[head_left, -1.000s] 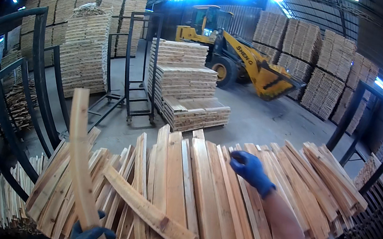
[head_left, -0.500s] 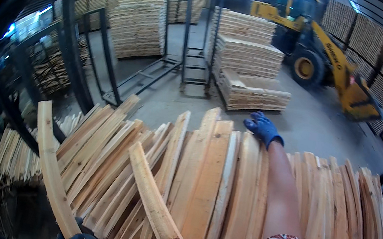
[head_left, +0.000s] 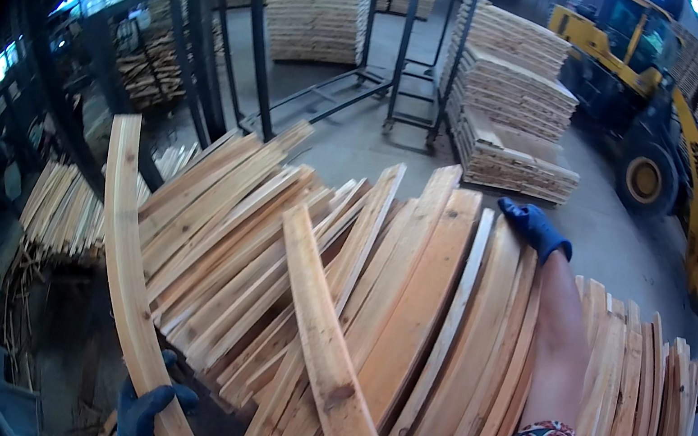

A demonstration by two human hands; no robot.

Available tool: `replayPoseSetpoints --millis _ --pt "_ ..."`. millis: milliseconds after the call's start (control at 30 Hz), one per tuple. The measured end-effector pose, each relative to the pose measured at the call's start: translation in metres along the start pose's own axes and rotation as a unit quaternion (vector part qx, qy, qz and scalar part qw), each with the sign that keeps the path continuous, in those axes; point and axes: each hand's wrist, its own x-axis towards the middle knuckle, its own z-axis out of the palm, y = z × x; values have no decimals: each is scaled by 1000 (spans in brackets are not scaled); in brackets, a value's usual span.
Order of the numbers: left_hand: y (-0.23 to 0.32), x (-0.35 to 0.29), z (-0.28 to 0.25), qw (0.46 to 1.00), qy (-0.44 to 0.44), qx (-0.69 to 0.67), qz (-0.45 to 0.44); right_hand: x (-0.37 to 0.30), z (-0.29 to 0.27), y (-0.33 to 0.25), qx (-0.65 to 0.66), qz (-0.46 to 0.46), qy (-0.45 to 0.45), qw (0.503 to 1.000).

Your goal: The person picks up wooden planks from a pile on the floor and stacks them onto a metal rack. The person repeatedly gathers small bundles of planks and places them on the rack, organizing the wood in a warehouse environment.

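Note:
My left hand [head_left: 145, 412], in a dark blue glove, is closed around the near part of a long, narrow wooden board [head_left: 124, 228]. This board slants up and away along the left side of the pile. My right arm reaches forward over a row of boards [head_left: 443, 260] lying side by side. At their far ends is my gloved right hand [head_left: 537, 228], its fingers stretched to the left over a board's tip, not wrapped round it as far as I can see. A loose knotty board [head_left: 329, 343] lies diagonally across the row between my hands.
Dark metal posts [head_left: 205, 31] stand at the left. Beyond the pile are a wheeled metal rack [head_left: 419, 92] and a stepped stack of planks [head_left: 515, 89]. A yellow wheel loader [head_left: 658, 112] stands at the far right. More short boards [head_left: 67, 210] lie at the left.
The view has shifted, so the scene sits further right and lower left shows more. My left hand has come further into view with its board. My right hand stays by the boards' far ends.

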Motion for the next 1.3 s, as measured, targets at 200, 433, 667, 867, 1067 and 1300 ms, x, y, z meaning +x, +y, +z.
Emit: replayPoseSetpoints --millis 200,433,667,867,1067,1300 --pt "7 -2 3 999 -35 -13 19 20 -20 -36 -15 -174 125 977" --pt "9 -16 2 998 -51 -26 -8 40 32 -136 4 -219 -61 974" --pt "4 -9 5 992 -120 -33 -14 -15 40 -174 -142 -208 16 968" --pt "-13 25 -8 984 -171 -40 -27 -139 56 -248 26 -470 -121 874" --pt "-7 67 -17 972 -222 -68 -31 -212 109 -281 -172 -398 -168 885" --pt "-15 109 -87 960 -248 -117 -53 -192 101 -272 -127 -213 -16 969"
